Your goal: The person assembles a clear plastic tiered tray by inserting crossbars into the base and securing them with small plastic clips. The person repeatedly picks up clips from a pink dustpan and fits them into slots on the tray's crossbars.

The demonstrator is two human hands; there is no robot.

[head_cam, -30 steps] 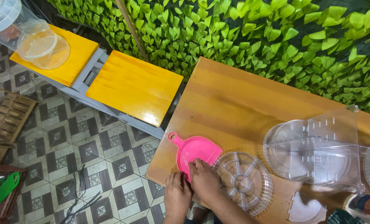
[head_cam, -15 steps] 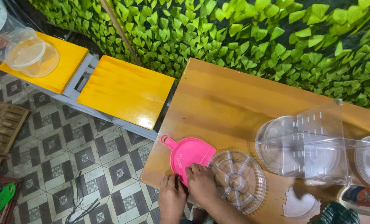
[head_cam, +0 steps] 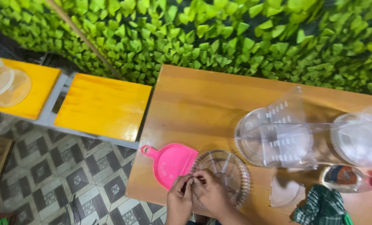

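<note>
Round clear plastic tray (head_cam: 224,175), ribbed at the rim and split into compartments, lies at the near edge of the wooden worktop (head_cam: 202,100), partly under the person's hands. Both forearms come up from the bottom edge of the view and meet over the tray's left rim. The left hand (head_cam: 180,196) is curled, its fingers (head_cam: 187,182) bunched together and pressed against those of the right hand (head_cam: 209,191). The right hand's fingers (head_cam: 199,178) are pinched together at the same spot; whatever small thing sits between the two sets of fingertips is too small to tell.

Just left of the hands, touching or nearly touching the tray, a pink plastic dustpan (head_cam: 172,162) lies flat with its short handle pointing left toward the worktop's edge. To the right near the front edge are a flat clear plastic piece (head_cam: 284,191), a green checked cloth (head_cam: 321,207) and a small clear bottle (head_cam: 345,177) on its side. Farther back stand a larger round clear container (head_cam: 273,137) with transparent panels rising from it, and another clear lid (head_cam: 359,137) at the right. Beyond the worktop's left edge two yellow benches (head_cam: 102,106) stand on a patterned tile floor (head_cam: 69,179), and a wall of green leaves (head_cam: 219,37) runs along the back.
</note>
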